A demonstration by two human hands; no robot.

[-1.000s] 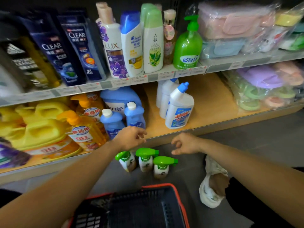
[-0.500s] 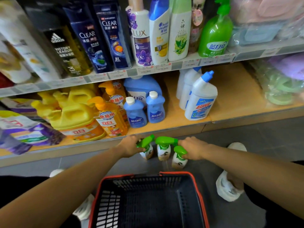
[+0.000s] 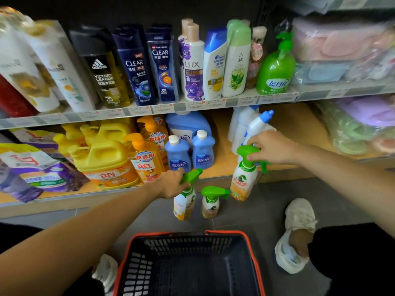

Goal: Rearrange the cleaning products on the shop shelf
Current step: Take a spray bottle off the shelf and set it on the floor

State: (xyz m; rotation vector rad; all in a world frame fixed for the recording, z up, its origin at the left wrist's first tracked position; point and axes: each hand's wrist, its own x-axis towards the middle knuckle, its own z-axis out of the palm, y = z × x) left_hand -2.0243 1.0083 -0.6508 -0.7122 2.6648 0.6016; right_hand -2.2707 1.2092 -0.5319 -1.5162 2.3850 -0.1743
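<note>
Within the last half second, one spray bottle has been lifted from the floor to the edge of the lower shelf by the right hand, its fingers curled round the green trigger head, so shelving is judged begun. A second spray bottle, tilted, is gripped by its trigger in the left hand. Three are counted in all, and the third spray bottle stands untouched on the floor.

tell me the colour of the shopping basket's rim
Orange-red, around a black mesh basket; the head view shows it.
</note>
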